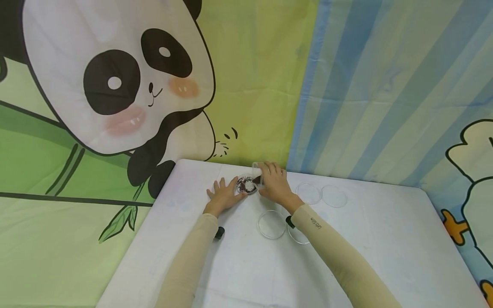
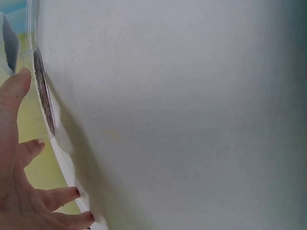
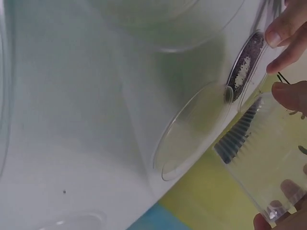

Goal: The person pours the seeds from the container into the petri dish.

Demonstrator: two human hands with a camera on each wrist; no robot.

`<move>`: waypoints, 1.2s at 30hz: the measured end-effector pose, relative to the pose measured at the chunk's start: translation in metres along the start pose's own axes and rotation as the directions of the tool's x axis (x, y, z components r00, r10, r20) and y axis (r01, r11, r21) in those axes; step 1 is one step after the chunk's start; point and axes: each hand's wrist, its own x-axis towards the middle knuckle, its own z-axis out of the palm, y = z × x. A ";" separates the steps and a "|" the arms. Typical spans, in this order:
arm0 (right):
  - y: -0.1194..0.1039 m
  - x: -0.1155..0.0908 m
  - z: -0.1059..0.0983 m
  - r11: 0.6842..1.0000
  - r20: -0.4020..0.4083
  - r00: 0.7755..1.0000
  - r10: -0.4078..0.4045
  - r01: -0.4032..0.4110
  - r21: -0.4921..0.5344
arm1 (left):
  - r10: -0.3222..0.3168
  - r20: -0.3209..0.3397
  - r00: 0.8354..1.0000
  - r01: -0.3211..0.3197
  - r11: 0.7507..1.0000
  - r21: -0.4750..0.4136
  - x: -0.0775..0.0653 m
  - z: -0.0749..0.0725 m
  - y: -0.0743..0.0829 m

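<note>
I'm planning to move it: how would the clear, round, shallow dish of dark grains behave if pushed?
The clear, round, plastic-looking dish probably won't tip easily, sitting low and flat. Its dark grains look loose and would likely shift if jolted. Smooth-looking, it might feel slippery.

A cartoon panda (image 1: 92,30) looms in the upper left of the frame, printed beside green bamboo (image 1: 27,149) and a yellow-green panel (image 1: 258,81). Blue stripes (image 1: 343,77) fill the upper right, a partly visible white cartoon figure (image 1: 485,205) edges in at right, and a white table (image 1: 389,226) spans the lower center in soft light.
</note>
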 end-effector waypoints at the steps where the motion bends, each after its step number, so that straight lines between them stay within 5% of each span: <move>1: 0.001 0.000 0.000 0.999 0.002 1.000 0.021 -0.021 0.039 | 0.001 0.000 1.000 -0.001 1.000 -0.001 0.000 0.000 0.000; 6: 0.003 -0.003 0.001 0.977 -0.006 0.995 0.099 -0.096 0.192 | 0.009 0.002 1.000 -0.009 1.000 -0.002 0.001 0.002 0.000; 22: 0.016 -0.023 -0.003 0.883 -0.064 0.971 0.229 -0.180 0.433 | 0.002 -0.002 1.000 -0.002 1.000 -0.002 0.000 0.002 0.002; 36: 0.028 -0.062 -0.025 0.736 -0.114 0.946 0.302 -0.156 0.659 | 0.006 0.001 1.000 -0.006 1.000 -0.008 0.001 0.004 -0.001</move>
